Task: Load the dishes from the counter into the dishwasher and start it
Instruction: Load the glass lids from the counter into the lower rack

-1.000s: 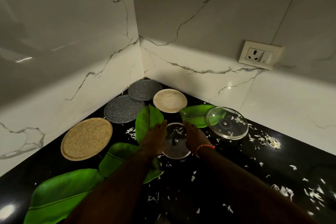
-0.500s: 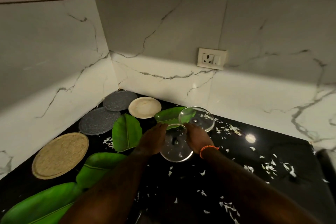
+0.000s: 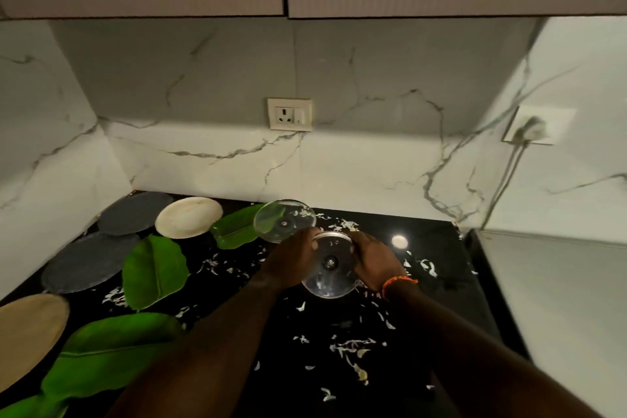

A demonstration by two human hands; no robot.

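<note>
Counter (image 3: 441, 248): black, glossy, strewn with white scraps (image 3: 353, 346); it runs into a marble corner. Leaves (image 3: 154, 270) and flat plates lie along its left side: two grey plates (image 3: 86, 263), a tan one (image 3: 27, 332) and a white plate (image 3: 188, 216) at the back. No dishwasher is in view.

Lid (image 3: 330, 265): glass, metal-rimmed, knob at centre, held near mid-counter and tilted toward the camera; whether its low edge touches the counter I cannot tell. A second lid (image 3: 284, 220) sits just behind it, rims near or overlapping.

Left hand (image 3: 291, 263) and right hand (image 3: 375, 263): each curls its fingers round an opposite edge of the lid, so both grip it.

Judgement: step in hand is lifting this lid off for loading.
- Keep both grips on the metal rim, not the glass.
- Raise straight up first, clear of the second lid.
- Scraps cling to the glass; tip them off over the counter before carrying.
</note>
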